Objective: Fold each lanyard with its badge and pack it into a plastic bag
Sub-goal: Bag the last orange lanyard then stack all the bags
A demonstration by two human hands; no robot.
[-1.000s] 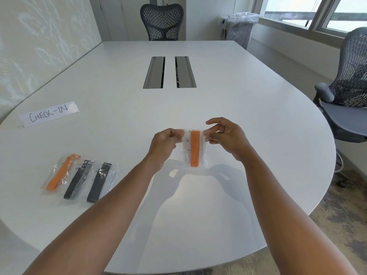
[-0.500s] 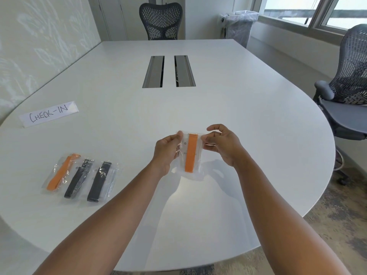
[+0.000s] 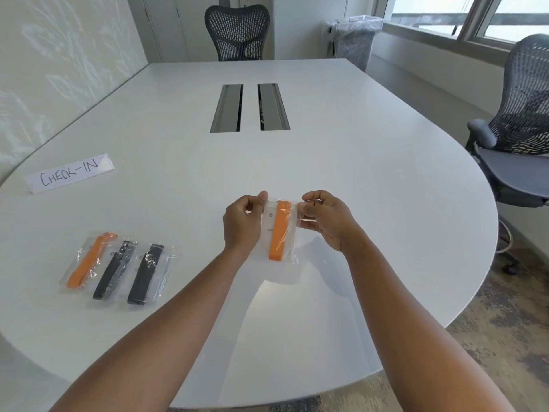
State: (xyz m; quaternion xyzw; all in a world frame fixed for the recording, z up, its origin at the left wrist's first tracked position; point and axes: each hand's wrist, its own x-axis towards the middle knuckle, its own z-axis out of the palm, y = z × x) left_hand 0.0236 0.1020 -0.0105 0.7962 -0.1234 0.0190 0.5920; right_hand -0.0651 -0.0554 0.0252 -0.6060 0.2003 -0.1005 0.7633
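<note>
A white paper sign [image 3: 69,173] lies on the far left of the big white table [image 3: 356,173], and the words "CHECK-IN" are written on it by hand in dark pen. Over the near middle of the table, two hands hold up a small clear plastic bag [image 3: 277,230]. Inside the bag there is a folded orange lanyard [image 3: 278,230] lying on a white badge [image 3: 269,224]. The badge has a tiny round mark and some small print, but the print is too small to read. The left hand [image 3: 242,227] pinches the top left corner of the bag with its thumb and fingers. The right hand [image 3: 325,221] pinches the top right edge with curled fingers. Three more packed bags lie side by side on the left part of the table. The first packed bag [image 3: 89,260] has an orange lanyard in it. The second packed bag [image 3: 114,270] and the third packed bag [image 3: 147,273] each have a black lanyard inside. Two long metal slots [image 3: 249,107] sit in the middle of the table.
</note>
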